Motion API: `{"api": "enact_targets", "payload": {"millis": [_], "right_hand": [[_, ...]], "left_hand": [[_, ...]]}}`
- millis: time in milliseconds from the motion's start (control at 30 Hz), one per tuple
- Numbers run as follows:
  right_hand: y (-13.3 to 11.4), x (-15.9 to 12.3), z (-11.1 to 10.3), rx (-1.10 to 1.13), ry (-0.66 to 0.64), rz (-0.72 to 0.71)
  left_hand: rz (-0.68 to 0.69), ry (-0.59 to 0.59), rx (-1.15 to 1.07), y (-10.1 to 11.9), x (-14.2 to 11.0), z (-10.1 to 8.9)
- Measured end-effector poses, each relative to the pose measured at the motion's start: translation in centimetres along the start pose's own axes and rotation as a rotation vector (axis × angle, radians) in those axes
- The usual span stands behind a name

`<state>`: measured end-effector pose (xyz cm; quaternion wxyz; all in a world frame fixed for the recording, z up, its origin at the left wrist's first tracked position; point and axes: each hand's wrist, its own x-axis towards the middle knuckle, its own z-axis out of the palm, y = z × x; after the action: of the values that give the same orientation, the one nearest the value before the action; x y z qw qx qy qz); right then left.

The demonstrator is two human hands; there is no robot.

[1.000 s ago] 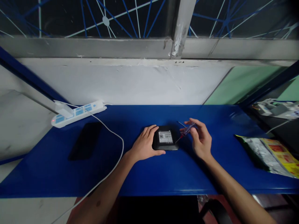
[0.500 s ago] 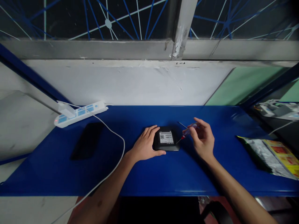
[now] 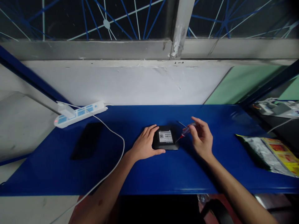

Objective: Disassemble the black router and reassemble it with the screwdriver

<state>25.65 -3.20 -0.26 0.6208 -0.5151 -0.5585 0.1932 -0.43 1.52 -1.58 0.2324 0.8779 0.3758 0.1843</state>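
A small flat black box [image 3: 174, 146] with a white printed label [image 3: 165, 136] lies on the blue table. My left hand [image 3: 145, 142] grips its left side, fingers over the far edge and thumb along the near edge. In my right hand [image 3: 202, 138] is a screwdriver [image 3: 186, 131] with a clear purplish handle and a red collar, pinched between thumb and fingers. Its thin shaft slants down to the box's right edge; whether the tip sits in a screw is too small to tell. A second thin metal shaft [image 3: 181, 123] shows just behind the handle, its other end hidden.
A white power strip [image 3: 80, 114] with a plugged-in charger stands at the back left. Its white cable [image 3: 121, 141] runs across the table past my left forearm. A dark flat object [image 3: 86, 141] lies at left, a silver-and-yellow packet [image 3: 271, 154] at right.
The view shifts slightly. My left hand keeps its grip on the box, and the screwdriver stays at the box's right edge with small movements of my right fingers.
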Motion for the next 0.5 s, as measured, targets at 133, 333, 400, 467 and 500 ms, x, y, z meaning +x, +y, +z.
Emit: {"api": "enact_targets", "payload": {"millis": [133,333,400,467,500], "right_hand": [[-0.03,0.27,-0.09,-0.136,0.018,-0.102],[-0.06,-0.04,-0.13,0.020,-0.039,0.000],[-0.12,-0.17,-0.14,0.084,-0.055,0.031],[-0.19,-0.26,-0.18,0.124,-0.063,0.053],[-0.21,-0.31,-0.19,0.138,-0.065,0.059]], "left_hand": [[-0.012,-0.012,-0.008,-0.01,-0.01,-0.01],[-0.034,-0.033,-0.024,0.35,0.06,-0.24],[-0.028,-0.028,-0.026,0.36,0.07,-0.24],[-0.026,-0.022,-0.024,0.30,0.06,-0.19],[-0.025,-0.019,-0.024,0.26,0.05,-0.16]]}}
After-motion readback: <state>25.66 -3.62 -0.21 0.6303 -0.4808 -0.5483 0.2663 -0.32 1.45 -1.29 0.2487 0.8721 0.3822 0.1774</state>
